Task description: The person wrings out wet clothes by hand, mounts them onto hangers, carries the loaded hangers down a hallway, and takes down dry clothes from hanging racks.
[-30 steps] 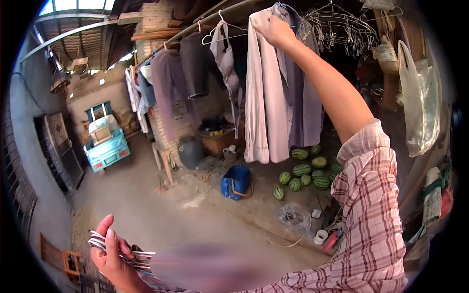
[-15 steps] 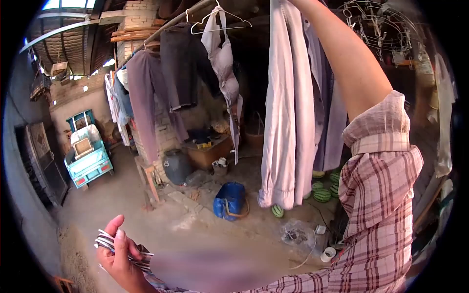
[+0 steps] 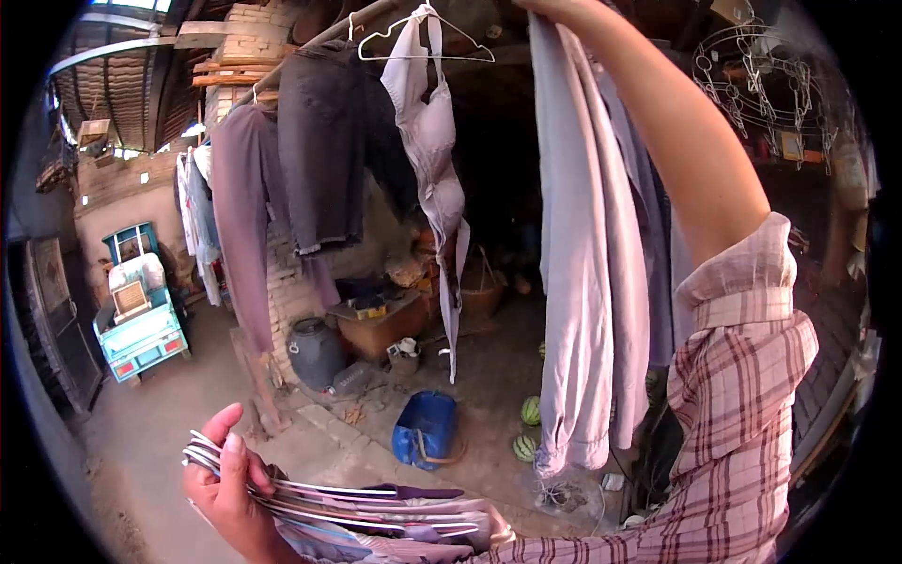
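My left hand point(image 3: 230, 489) is closed around the hooks of several white hangers point(image 3: 324, 491) at the lower left. Folded mauve and grey clothes point(image 3: 413, 526) hang from these hangers across my front. My right arm reaches up to the top edge, where only a sliver of my right hand point(image 3: 543, 6) shows; its fingers are hidden. Directly below it hangs a long pale lavender-grey garment point(image 3: 578, 282), with darker cloth point(image 3: 658, 254) behind. Left of that garment, a light bra-like top point(image 3: 432, 160) dangles from a white hanger point(image 3: 470, 52) on the pole.
Dark shorts point(image 3: 324, 141) and mauve trousers point(image 3: 242, 216) hang along the pole point(image 3: 371, 14). On the floor stand a blue tub point(image 3: 423, 428), watermelons point(image 3: 524, 447) and a dark barrel point(image 3: 315, 354). A turquoise cart point(image 3: 141, 324) is parked at left. Wire rings with clips point(image 3: 752, 80) hang upper right.
The view has shifted, bringing the hanging clothes closer. The long garment sits a little further right and lower. The clothes on my left hand's hangers now show clearly; that hand keeps its grip.
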### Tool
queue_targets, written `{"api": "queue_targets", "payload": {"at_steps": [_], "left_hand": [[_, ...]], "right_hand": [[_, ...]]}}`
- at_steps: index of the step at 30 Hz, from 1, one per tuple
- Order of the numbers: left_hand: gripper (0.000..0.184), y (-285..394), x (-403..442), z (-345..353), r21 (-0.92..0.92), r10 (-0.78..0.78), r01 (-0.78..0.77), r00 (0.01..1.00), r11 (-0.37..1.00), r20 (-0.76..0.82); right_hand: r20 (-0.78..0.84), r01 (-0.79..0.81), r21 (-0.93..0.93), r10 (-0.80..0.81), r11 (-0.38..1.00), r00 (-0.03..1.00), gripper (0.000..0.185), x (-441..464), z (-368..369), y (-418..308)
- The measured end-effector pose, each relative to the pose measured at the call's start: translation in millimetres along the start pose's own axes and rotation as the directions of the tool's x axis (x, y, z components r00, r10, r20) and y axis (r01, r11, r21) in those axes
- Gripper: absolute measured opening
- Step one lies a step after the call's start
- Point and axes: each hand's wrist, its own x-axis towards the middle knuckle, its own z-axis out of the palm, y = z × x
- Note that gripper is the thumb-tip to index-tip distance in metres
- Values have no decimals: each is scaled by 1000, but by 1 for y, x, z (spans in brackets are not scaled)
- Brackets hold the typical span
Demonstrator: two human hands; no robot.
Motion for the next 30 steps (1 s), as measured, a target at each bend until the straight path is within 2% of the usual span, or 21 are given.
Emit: {"api": "queue_targets", "payload": {"at_steps": [2, 3, 4, 5, 6, 8, 9, 10, 12, 13, 15, 17, 18, 21, 22, 24, 28, 30], "left_hand": [[33, -3, 12, -1, 66, 10, -16, 996, 998, 91], [34, -8, 18, -4, 46, 1, -6, 994, 999, 110], [34, 3, 10, -6, 25, -1, -2, 993, 1000, 117], [34, -13, 23, -11, 11, -4, 2, 992, 1000, 123], [34, -23, 37, -13, -3, -3, 3, 992, 1000, 129], [34, -29, 56, -21, -5, -12, 13, 990, 1000, 139], [34, -33, 66, -24, -11, -17, 19, 989, 1000, 145], [34, -39, 76, -29, -10, -19, 21, 990, 1000, 137], [34, -49, 95, -38, -8, -24, 25, 993, 1000, 116], [34, -56, 104, -44, -5, -16, 17, 993, 1000, 118], [34, -64, 124, -54, 6, 0, -1, 993, 1000, 122], [33, -64, 141, -62, 71, -65, 57, 991, 996, 116], [33, -62, 146, -66, 104, -98, 87, 989, 991, 112], [31, -82, 168, -88, 54, -13, 6, 992, 998, 125], [31, -84, 175, -94, 90, -45, 35, 993, 995, 105], [31, -86, 187, -104, 155, -102, 91, 993, 984, 59], [31, -92, 213, -124, 152, -137, 126, 989, 980, 61], [32, -92, 222, -130, 213, -145, 132, 988, 968, 47]], "right_hand": [[32, 33, 87, -36, 996, 999, 29, 9, 31, -19], [116, 117, 28, -120, 993, 986, 34, 8, 39, -29], [199, 206, -25, -197, 978, 960, 40, 8, 26, -36], [210, 443, -80, -419, 893, 883, 36, 41, 79, -50], [18, 302, 53, -303, 952, 953, 27, 16, 91, -65], [66, 376, 62, -380, 924, 923, 28, 24, 119, -87], [25, 343, 152, -350, 927, 936, 28, 17, 127, -101], [78, 294, 195, -314, 936, 946, 28, 11, 134, -114], [55, 312, 199, -328, 929, 943, 28, 15, 165, -138], [97, 266, 197, -288, 944, 953, 29, -15, 138, -150], [99, 253, 271, -288, 929, 953, 32, -13, 156, -170], [96, 302, 257, -335, 918, 937, 34, -12, 170, -192], [100, 265, 291, -304, 920, 947, 35, -12, 175, -201], [182, 188, 383, -273, 904, 945, 37, 3, 219, -235], [183, 221, 370, -304, 902, 935, 42, 9, 236, -246], [120, 157, 390, -219, 907, 968, 46, 14, 266, -272], [100, 198, 525, -291, 828, 951, 50, 25, 304, -308], [102, 225, 539, -328, 812, 939, 53, 25, 322, -325]]}}
